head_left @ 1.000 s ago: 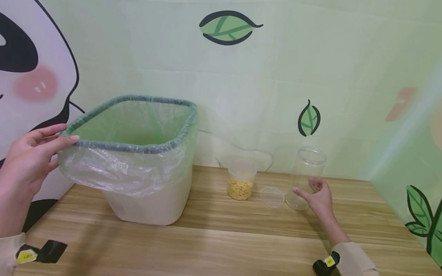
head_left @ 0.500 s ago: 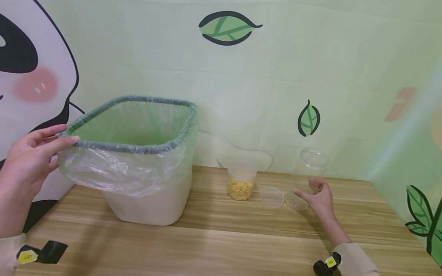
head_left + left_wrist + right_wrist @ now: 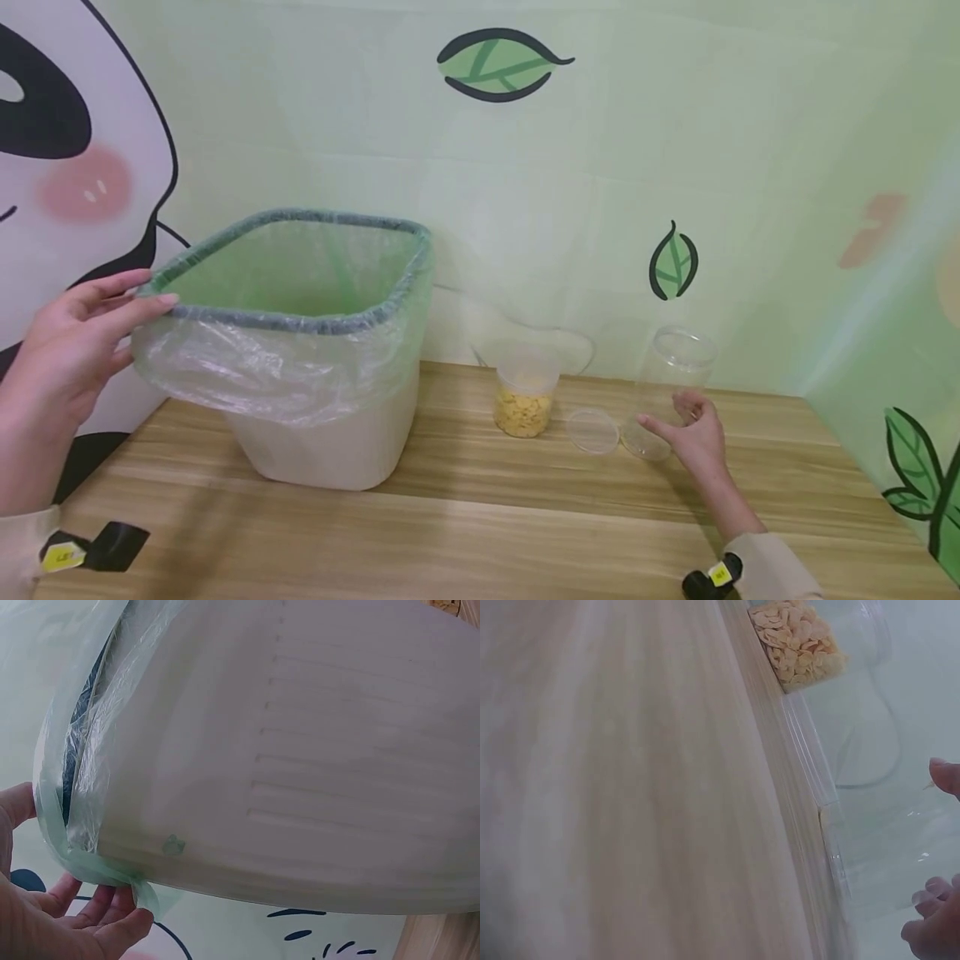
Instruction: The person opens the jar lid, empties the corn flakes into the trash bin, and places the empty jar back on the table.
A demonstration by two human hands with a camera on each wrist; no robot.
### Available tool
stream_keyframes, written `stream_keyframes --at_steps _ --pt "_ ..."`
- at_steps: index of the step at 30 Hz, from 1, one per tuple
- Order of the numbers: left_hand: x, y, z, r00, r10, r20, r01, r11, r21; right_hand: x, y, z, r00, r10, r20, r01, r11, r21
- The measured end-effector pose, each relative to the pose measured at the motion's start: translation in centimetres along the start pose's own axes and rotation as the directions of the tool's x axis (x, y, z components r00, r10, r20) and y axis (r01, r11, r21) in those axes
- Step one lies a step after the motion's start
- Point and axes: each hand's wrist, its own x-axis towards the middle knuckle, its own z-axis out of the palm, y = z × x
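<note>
A pale waste bin (image 3: 337, 454) stands at left on the wooden table, with a thin green plastic bag (image 3: 277, 375) folded over its dark rim. My left hand (image 3: 71, 350) grips the bagged rim at the near left corner; the left wrist view shows its fingers (image 3: 112, 904) pressing the film below. At right, my right hand (image 3: 697, 437) holds a tall clear jar (image 3: 682, 358) low on its side, thumb and fingers on opposite sides. The jar leans a little to the right, its lower edge at the table. Its contents, if any, cannot be made out.
A clear round lid (image 3: 592, 431) lies just left of the jar. Beside it stands a clear tub (image 3: 527, 375) partly filled with yellowish flakes (image 3: 799, 645). A pale green printed backdrop (image 3: 525, 208) rises behind the wooden table (image 3: 480, 542).
The jar's top has tipped slightly to the right in my right hand. My left hand keeps its place on the bin's corner. The head view has shifted very slightly.
</note>
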Motion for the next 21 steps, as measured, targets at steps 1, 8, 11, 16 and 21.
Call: stream_keyframes --at_steps 1,8,11,16,21 --pt "0.0 0.0 0.0 1.0 0.004 0.0 -0.004 1.0 0.023 0.0 0.0 -0.1 1.0 0.0 0.003 0.0 1.0 -0.007" --pt "-0.5 0.1 0.1 1.0 0.018 -0.008 -0.017 0.985 0.174 -0.3 -0.5 -0.8 0.998 0.025 0.056 -0.023 0.999 -0.034" --pt "-0.9 0.0 0.4 0.999 0.025 -0.034 -0.018 0.977 0.213 -0.4 -0.5 -1.2 0.998 0.014 0.067 -0.01 0.999 -0.05" --pt "-1.2 -0.4 0.3 0.995 0.06 -0.077 -0.036 0.96 0.277 -0.3 0.0 -1.9 0.998 -0.006 0.07 0.009 0.999 -0.039" --pt "-1.5 -1.1 0.2 0.986 0.126 -0.108 -0.088 0.949 0.303 -0.4 0.4 -2.7 0.997 -0.02 0.069 0.022 0.999 -0.027"
